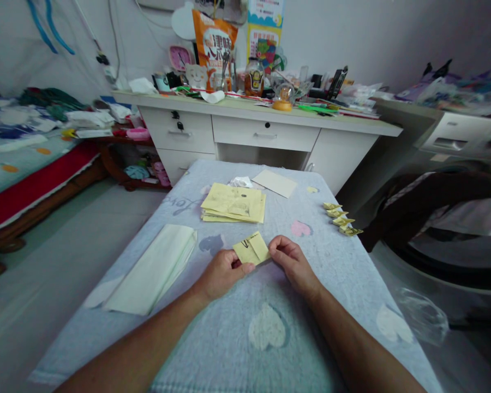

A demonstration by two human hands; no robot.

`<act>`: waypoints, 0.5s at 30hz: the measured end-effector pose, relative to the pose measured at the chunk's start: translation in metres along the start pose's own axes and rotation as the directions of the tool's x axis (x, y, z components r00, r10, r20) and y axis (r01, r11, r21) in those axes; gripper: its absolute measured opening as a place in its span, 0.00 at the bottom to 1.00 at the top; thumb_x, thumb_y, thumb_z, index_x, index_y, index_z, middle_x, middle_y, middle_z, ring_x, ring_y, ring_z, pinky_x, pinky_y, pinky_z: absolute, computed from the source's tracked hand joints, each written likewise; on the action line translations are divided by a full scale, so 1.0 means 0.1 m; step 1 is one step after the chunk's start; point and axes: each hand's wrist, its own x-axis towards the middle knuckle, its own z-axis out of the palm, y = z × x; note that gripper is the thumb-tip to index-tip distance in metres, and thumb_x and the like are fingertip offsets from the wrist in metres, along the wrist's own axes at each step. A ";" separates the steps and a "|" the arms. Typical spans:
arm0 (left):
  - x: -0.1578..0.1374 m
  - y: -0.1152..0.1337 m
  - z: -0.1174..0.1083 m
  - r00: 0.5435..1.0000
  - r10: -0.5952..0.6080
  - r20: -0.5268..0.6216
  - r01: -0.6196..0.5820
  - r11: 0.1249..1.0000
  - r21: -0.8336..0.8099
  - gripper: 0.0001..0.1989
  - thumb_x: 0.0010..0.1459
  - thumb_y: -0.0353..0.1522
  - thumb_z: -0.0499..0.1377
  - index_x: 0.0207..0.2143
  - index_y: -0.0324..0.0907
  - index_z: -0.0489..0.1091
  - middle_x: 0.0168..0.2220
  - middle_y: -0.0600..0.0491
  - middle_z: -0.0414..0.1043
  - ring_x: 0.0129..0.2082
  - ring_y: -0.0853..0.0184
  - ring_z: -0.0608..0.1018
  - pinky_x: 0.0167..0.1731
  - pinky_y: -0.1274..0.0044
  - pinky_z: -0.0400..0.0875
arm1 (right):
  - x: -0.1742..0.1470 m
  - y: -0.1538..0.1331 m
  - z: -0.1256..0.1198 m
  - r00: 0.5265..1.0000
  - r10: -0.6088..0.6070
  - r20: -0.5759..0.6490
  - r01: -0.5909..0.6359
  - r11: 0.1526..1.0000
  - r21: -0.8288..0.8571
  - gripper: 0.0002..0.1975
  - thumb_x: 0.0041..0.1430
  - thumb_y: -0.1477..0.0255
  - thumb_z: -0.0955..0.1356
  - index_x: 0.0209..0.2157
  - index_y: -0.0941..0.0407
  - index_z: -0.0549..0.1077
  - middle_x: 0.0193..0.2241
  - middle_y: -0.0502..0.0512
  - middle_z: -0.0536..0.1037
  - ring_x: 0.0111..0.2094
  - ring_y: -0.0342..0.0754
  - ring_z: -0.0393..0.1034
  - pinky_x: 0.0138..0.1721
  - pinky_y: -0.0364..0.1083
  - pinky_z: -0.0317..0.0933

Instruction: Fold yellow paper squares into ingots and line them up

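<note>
1. Between the two hands, near the middle of the table (pixel 213 349) with its pale blue, heart-patterned cloth, is a small folded yellow paper piece (pixel 251 248) with dark marks toward its upper left and a crease or flap running across it.
2. The left hand (pixel 225 270) holds its left side, the thumb along the near edge and the other fingers partly hidden behind the paper.
3. The right hand (pixel 288 259) has its thumb and forefinger drawn together on the right corner, the remaining fingers curled.
4. Beyond the left hand lies a stack of flat yellow paper sheets (pixel 233 203), the top one bearing faint dark print.
5. Just behind that stack sit a crumpled white paper wad (pixel 241 182) and a plain off-white rectangular card (pixel 275 183), the card farther right.
6. Near the right edge, four little pointed yellow folded-paper shapes (pixel 342 219) stand in a slanting row, well apart from the right hand.
7. To the left lies a long, pale greenish-white folded sheet (pixel 153 270); whether it is paper or cloth, I cannot tell.
</note>
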 end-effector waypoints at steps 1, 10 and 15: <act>-0.01 0.02 0.01 1.000 -0.005 0.007 0.005 1.000 0.017 0.13 0.52 0.37 0.60 0.33 0.35 0.76 0.25 0.55 0.72 0.24 0.70 0.69 0.25 0.80 0.62 | 0.00 0.00 0.01 1.000 -0.020 0.013 0.020 1.000 0.011 0.10 0.54 0.64 0.71 0.33 0.55 0.69 0.28 0.47 0.67 0.30 0.42 0.60 0.33 0.42 0.55; -0.06 0.03 0.12 0.996 0.086 0.009 -0.085 0.959 0.269 0.11 0.53 0.35 0.60 0.22 0.38 0.71 0.20 0.58 0.63 0.20 0.73 0.64 0.21 0.81 0.53 | -0.01 0.01 0.07 0.992 -0.054 0.114 0.071 0.986 -0.149 0.09 0.57 0.64 0.70 0.30 0.56 0.72 0.29 0.49 0.67 0.32 0.43 0.62 0.36 0.43 0.56; -0.05 0.07 0.07 0.965 0.240 -0.109 -0.214 0.954 0.208 0.08 0.52 0.35 0.63 0.31 0.40 0.73 0.29 0.55 0.69 0.28 0.69 0.70 0.28 0.80 0.61 | -0.01 -0.05 0.07 0.990 -0.084 0.116 0.109 0.968 -0.227 0.12 0.58 0.62 0.69 0.27 0.56 0.73 0.28 0.50 0.66 0.31 0.44 0.62 0.35 0.43 0.56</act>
